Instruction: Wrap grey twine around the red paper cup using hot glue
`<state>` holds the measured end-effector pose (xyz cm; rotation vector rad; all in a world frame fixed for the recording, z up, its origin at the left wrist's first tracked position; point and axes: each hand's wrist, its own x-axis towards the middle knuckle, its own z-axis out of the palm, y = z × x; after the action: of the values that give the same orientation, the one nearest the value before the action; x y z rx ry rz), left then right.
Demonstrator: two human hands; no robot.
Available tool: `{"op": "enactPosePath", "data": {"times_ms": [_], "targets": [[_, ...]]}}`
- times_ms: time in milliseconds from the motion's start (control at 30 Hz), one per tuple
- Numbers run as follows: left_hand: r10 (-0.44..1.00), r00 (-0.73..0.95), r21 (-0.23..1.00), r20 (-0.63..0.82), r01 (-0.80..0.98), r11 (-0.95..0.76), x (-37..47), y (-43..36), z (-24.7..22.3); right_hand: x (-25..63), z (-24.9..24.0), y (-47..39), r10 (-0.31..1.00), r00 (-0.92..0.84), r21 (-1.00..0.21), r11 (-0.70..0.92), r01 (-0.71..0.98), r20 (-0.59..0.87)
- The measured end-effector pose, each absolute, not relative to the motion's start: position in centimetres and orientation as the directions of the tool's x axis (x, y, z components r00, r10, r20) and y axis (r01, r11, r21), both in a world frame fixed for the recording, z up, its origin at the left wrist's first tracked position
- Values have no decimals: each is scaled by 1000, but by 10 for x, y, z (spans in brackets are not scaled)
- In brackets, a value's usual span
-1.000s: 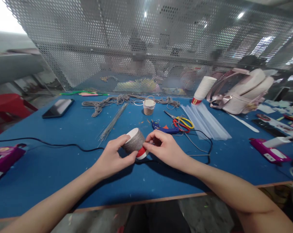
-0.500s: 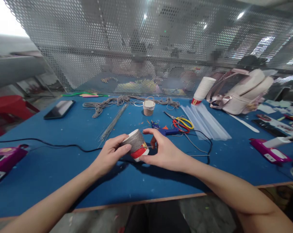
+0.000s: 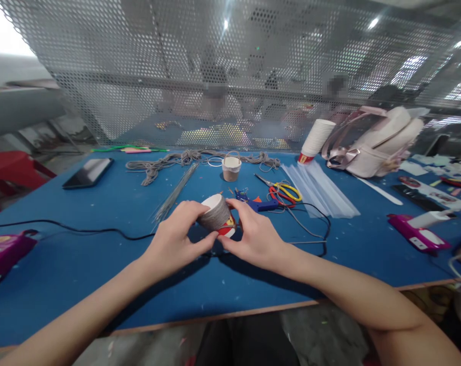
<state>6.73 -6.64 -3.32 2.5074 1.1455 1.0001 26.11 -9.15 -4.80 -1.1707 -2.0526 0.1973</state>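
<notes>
A paper cup point(image 3: 214, 214), red and white at its base, has grey cord wound round its upper part. It is tilted, its open rim facing up and to the left. My left hand point(image 3: 180, 231) grips it from the left, thumb along the front. On the base end, my right hand point(image 3: 253, 234) is closed with thumb and fingers. A grey cord point(image 3: 307, 242) trails over the table on the right. Just beyond the hands lie a blue glue gun point(image 3: 264, 205), red-handled and yellow-handled scissors point(image 3: 287, 192), and a small cord-covered basket point(image 3: 231, 170) with a white rim.
On the blue table point(image 3: 101, 274) lie grey cord bundles point(image 3: 154, 166), thin wires point(image 3: 177, 190), clear plastic sheets point(image 3: 322, 193) and a phone point(image 3: 88, 173). Stacked cups point(image 3: 316, 140) and a backpack point(image 3: 379, 145) stand at right. Purple power strips point(image 3: 417, 234) lie at both sides; a perforated screen point(image 3: 139, 61) stands behind.
My left thumb has moved down to the cup's front, near my right thumb. My right hand has closed in on the cup's base. The cup's rim has turned slightly more upward.
</notes>
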Motion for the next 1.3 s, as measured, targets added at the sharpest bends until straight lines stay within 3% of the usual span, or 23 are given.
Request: {"op": "enactPosePath", "data": {"times_ms": [267,467,700,1300], "targets": [[749,429,480,504,582,-656,78,-71,-26,262,-50,-91,742,-315,-389,605,695,592],[741,357,429,568,640,-637,84,-69,-24,265,-43,-92,733,-315,-406,622,670,603],[730,377,429,570,621,-656,86,-65,-24,270,-37,-90,657,-369,-335,694,638,657],[732,379,432,566,619,-656,91,-67,-24,268,-38,-88,693,-274,-417,652,633,667]]}}
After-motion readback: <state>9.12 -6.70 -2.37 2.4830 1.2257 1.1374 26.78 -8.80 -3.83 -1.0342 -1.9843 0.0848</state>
